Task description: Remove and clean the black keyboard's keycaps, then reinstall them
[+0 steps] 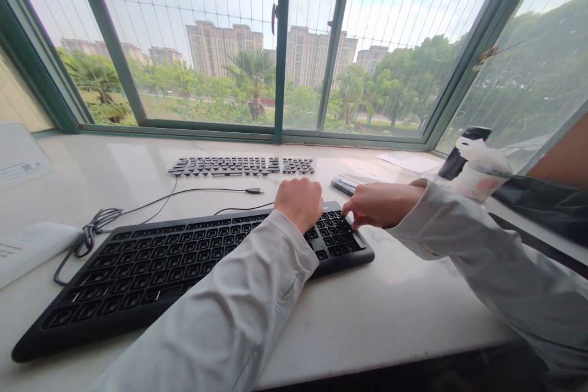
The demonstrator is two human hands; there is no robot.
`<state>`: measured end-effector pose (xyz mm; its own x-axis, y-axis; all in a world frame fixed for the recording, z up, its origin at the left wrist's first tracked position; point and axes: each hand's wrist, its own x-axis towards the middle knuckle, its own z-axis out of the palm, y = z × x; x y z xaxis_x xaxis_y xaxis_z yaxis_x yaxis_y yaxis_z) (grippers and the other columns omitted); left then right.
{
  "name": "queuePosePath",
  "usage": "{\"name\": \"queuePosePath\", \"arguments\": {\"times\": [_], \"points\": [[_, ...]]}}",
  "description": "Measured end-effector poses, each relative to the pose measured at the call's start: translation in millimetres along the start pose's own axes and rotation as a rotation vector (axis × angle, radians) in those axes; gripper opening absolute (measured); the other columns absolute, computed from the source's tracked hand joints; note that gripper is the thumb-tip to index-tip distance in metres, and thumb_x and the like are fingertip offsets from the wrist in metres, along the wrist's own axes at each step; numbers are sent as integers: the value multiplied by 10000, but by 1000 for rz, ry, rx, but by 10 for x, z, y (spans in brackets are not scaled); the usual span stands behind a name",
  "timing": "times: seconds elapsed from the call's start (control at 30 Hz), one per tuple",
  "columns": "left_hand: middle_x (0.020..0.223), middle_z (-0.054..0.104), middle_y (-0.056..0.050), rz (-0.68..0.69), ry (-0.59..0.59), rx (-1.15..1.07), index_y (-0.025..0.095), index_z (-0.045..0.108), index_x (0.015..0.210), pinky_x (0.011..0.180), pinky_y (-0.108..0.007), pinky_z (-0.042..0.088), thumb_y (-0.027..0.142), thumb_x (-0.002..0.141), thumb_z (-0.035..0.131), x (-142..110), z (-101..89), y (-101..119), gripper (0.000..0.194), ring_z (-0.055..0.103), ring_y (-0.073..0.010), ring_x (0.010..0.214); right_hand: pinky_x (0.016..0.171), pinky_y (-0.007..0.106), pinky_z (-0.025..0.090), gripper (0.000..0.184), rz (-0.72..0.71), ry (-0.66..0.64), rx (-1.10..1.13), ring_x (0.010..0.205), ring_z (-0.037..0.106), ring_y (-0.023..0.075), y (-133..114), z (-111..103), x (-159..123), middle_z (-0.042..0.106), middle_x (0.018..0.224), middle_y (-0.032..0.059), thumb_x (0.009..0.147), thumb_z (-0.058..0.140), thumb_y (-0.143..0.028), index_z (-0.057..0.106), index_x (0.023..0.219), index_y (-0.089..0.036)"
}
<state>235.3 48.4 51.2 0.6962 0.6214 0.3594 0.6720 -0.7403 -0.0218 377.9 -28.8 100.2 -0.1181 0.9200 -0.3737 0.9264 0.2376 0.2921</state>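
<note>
One view: head-worn; close above near side of keyboard (pixel 190 248), facing forward and down, window (pixel 282 61) beyond keyboard.

Two hands are showing over one keyboard (pixel 193 251), namely one left hand (pixel 299 203) and one right hand (pixel 381 203). Two sleeves (pixel 248 294) are covering the arms, one behind each hand. Dozens of loose keys (pixel 225 165) are lying beyond the left hand, too small for an exact count. Left of that hand, one plug (pixel 255 190), one bundle of cord (pixel 94 223) and two white packs (pixel 32 248) are lying. Beyond the right hand, one sheet of paper (pixel 410 161), one black bottle (pixel 463 153) and one cup (pixel 482 179) are sitting.
</note>
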Motion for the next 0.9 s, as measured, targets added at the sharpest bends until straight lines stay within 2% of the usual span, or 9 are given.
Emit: {"name": "queuePosePath", "arguments": {"times": [0.67, 0.9], "points": [[849, 686, -123, -11, 8, -22, 149, 724, 943, 757, -310, 466, 314, 889, 450, -4, 17, -1, 324, 649, -216, 855, 650, 276, 413, 245, 30, 5, 21, 790, 665, 215, 11, 17, 21, 722, 837, 103, 820, 660, -283, 726, 1040, -199], [869, 687, -130, -6, -6, -19, 151, 723, 945, 775, -326, 468, 304, 896, 435, -10, 4, 8, 329, 649, -228, 877, 613, 298, 410, 208, 40, -6, -81, 762, 666, 241, -80, -10, 12, 711, 817, 124, 825, 642, -274, 741, 971, -163]]}}
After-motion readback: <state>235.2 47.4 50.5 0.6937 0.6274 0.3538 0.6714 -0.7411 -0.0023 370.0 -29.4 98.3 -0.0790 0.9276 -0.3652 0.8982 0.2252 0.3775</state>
